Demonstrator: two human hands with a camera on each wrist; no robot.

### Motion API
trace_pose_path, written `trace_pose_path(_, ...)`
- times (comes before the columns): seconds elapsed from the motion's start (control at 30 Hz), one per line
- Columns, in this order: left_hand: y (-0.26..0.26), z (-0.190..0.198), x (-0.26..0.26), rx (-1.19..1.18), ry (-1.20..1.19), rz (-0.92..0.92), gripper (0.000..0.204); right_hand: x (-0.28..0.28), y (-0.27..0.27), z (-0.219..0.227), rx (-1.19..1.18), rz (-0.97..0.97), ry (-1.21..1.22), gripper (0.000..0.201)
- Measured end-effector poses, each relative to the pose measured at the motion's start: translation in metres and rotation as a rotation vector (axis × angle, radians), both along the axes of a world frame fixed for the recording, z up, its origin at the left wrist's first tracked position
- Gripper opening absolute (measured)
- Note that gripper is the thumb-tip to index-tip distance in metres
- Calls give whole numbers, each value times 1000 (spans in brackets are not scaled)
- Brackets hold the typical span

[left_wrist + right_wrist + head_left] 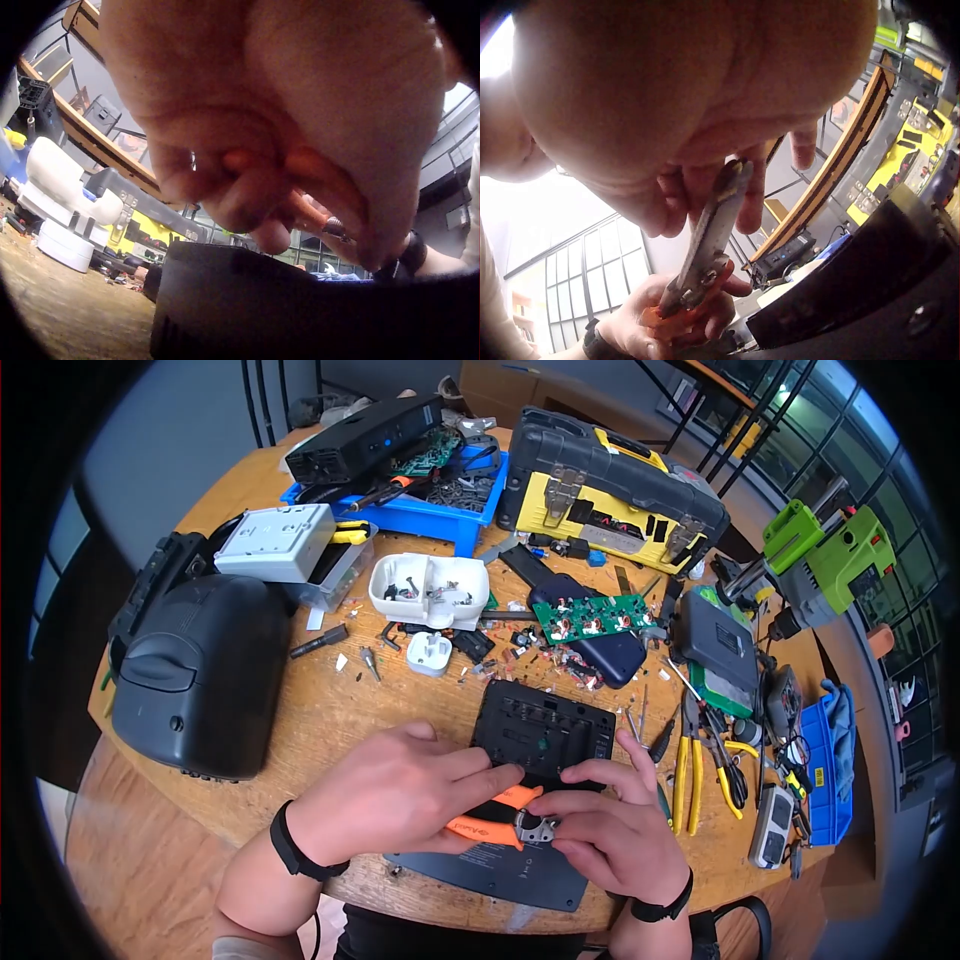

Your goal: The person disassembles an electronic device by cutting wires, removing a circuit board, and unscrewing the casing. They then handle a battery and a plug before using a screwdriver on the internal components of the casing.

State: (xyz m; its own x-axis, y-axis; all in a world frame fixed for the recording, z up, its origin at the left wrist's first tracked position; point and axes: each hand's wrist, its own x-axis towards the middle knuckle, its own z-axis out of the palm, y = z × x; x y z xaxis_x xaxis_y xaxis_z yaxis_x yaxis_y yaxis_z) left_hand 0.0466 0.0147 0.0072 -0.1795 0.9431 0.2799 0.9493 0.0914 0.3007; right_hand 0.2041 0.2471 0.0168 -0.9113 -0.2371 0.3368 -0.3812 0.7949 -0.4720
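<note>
In my left hand (400, 790) I hold wire-stripper-like pliers by their orange handles (487, 830), fingers and thumb wrapped round them. Their metal head (536, 827) points toward my right hand (625, 830). There the bent thumb and forefinger come right up to the jaw tips; I cannot tell whether they pinch anything. In the right wrist view the metal head (709, 240) passes in front of some of the right fingers. Under both hands is a black plastic housing (545, 710) with a small green piece (543, 743) on it. Closer to me lies a dark printed panel (500, 875).
Beyond the housing, a green circuit board (592, 618), scraps and a white parts tray (428, 588) cover the table. Yellow-handled pliers (684, 780) lie to the right. A black case (205, 675) stands left, a yellow-black toolbox (615, 490) behind, a green drill (830, 560) far right.
</note>
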Motion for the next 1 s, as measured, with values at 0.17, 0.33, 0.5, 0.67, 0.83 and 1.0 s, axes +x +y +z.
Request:
trace_pose_path(0.17,-1,1,0,3,-17,-2,74,2,10,-2,-64,-12,-6,10)
trace_pose_path(0.33,-3,1,-2,-24,-17,-9,77,-1,13,-7,-275,-65,-10,7)
trace_pose_path(0.5,-4,1,-2,-32,-28,-11,78,-1,11,-8,-278,-42,-38,8)
trace_pose_path(0.67,-4,0,-2,-20,-26,-15,78,-3,11,-9,-260,-16,-68,8)
trace_pose_path(0.83,-4,2,-1,-4,-20,31,75,-2,7,-12,-460,-65,-34,9)
trace_pose_path(1.0,-4,0,-2,14,-13,23,74,-2,7,-11,-442,-54,-31,11)
